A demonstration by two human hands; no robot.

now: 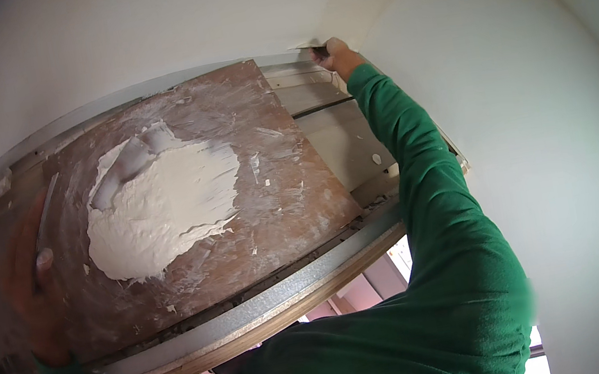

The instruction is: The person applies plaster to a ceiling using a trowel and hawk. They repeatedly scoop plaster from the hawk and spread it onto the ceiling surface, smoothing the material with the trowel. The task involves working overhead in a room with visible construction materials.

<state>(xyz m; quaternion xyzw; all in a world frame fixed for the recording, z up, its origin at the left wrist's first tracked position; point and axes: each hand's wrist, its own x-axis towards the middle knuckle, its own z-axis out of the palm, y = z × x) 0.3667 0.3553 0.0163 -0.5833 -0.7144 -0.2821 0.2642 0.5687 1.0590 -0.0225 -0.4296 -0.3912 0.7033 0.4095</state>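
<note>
On a brown board (275, 159) lies a broad patch of wet, off-white plaster (167, 201), scooped and furrowed along its far edge. My right arm, in a green sleeve, reaches far forward. My right hand (331, 55) is closed on a tool with a dark handle (320, 51) and a thin blade, held at the white wall by the corner; most of the blade is hidden. At the board's left, in shadow and slightly blurred, my left hand (32, 271) is closed around a flat tool with a thin pale edge (47, 209), seen almost edge-on.
The board rests on a raised platform with a metal-and-wood front rail (271, 302). A grey plank (332, 146) shows right of the board. A curved white wall (544, 130) rises on the right. Pinkish surfaces (361, 292) and clutter show far below the rail.
</note>
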